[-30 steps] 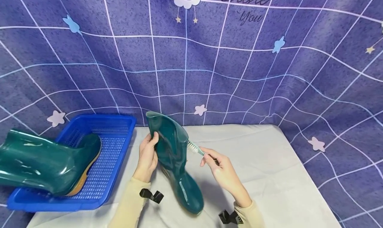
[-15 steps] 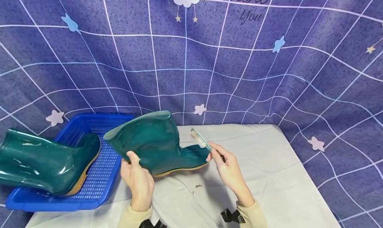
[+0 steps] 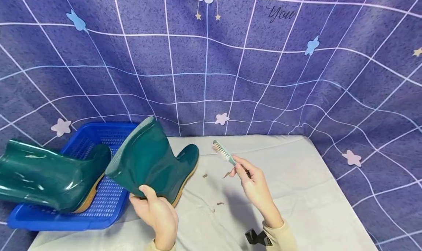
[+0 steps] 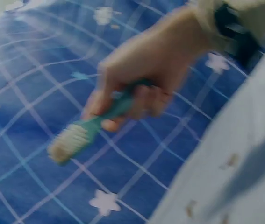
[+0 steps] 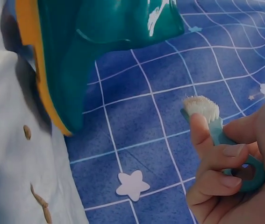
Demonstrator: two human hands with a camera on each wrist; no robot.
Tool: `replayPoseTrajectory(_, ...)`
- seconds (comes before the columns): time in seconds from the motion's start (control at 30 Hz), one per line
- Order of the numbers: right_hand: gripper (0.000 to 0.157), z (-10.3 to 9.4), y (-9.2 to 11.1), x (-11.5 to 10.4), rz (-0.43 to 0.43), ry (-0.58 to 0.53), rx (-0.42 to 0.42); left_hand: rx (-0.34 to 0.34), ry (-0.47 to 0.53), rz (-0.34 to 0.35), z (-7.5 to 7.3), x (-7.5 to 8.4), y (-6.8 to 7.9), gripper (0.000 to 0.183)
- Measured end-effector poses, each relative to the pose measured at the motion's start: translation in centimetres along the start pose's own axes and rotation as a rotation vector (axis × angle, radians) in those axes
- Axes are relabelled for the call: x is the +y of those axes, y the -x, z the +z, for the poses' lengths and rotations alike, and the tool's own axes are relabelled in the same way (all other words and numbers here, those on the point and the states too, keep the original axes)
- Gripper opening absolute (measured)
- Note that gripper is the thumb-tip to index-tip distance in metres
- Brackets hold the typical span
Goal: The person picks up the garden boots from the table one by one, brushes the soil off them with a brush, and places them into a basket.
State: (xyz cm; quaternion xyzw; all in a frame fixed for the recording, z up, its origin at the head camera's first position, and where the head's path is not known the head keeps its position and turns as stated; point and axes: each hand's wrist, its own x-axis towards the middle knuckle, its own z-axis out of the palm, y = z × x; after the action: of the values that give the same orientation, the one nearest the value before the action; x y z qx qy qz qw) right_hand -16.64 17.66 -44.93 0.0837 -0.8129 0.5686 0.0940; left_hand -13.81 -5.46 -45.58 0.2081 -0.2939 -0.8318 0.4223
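A green rubber boot (image 3: 155,166) with a yellow sole is tilted at the table's left, its toe toward the back right. My left hand (image 3: 158,210) grips the boot's shaft near the rim, thumb on the outside. In my right hand (image 3: 254,181) is a small pale-green scrub brush (image 3: 223,152), held by its handle with the bristles toward the boot and apart from it. The right wrist view shows fingers curled round the handle of the brush (image 5: 207,109), its bristle tips brownish. The left hand itself is outside the left wrist view.
A blue plastic basket (image 3: 79,223) stands at the left with a second green boot (image 3: 43,177) lying across it. Several brown bits, such as a crumb (image 3: 220,203), lie on the white-covered table (image 3: 306,192). A purple curtain (image 3: 184,53) hangs behind.
The boot has swung from toe toward me to toe toward the back right, moving left with my left hand. The brush has come away from it. Brown bits now show on the table.
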Motion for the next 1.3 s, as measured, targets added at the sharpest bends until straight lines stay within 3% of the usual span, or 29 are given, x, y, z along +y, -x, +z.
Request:
replayPoseTrajectory(0.17, 0.03, -0.2, 0.8, 0.2, -0.001, 0.04, 0.015, -0.093, -0.252, 0.043, -1.9, -1.2, 0.5, 0.02)
replayPoseTrajectory(0.33, 0.03, -0.1, 0.9, 0.3, -0.014, 0.062, 0.013, -0.313, -0.316, 0.094, -3.1, -1.2, 0.0, 0.034)
replayPoseTrajectory(0.4, 0.029, 0.2, 1.1, 0.5, -0.02, 0.068, -0.005, -0.397, -0.386, 0.109, -3.5, -1.1, -0.5, 0.04)
replayPoseTrajectory(0.53, 0.029, 0.6, 1.9, 1.2, 0.001, 0.087, -0.043, -0.537, -0.727, 0.225, -4.0, -0.9, -2.1, 0.035)
replayPoseTrajectory(0.67, 0.03, 0.9, 3.1, 2.2, 0.049, 0.084, -0.073, -0.632, -0.973, 0.358, -4.4, -0.6, -3.7, 0.011)
replayPoseTrajectory(0.7, 0.03, 1.0, 3.4, 2.5, 0.062, 0.077, -0.073, -0.636, -1.016, 0.391, -4.5, -0.4, -4.0, 0.008)
replayPoseTrajectory(0.8, 0.029, 1.4, 4.2, 3.3, 0.103, 0.047, -0.047, -0.622, -1.104, 0.468, -4.7, -0.1, -4.8, 0.034)
replayPoseTrajectory(0.9, 0.028, 1.5, 5.2, 4.1, 0.147, 0.035, 0.005, -0.566, -1.098, 0.49, -4.8, -0.2, -5.0, 0.042)
replayPoseTrajectory(1.07, 0.029, 1.4, 6.8, 5.3, 0.165, 0.062, 0.056, -0.453, -0.98, 0.402, -5.0, -0.5, -5.0, 0.026)
replayPoseTrajectory(1.3, 0.029, 1.0, 7.9, 6.6, 0.208, 0.107, 0.087, -0.35, -0.825, 0.348, -5.1, -0.3, -4.5, 0.028)
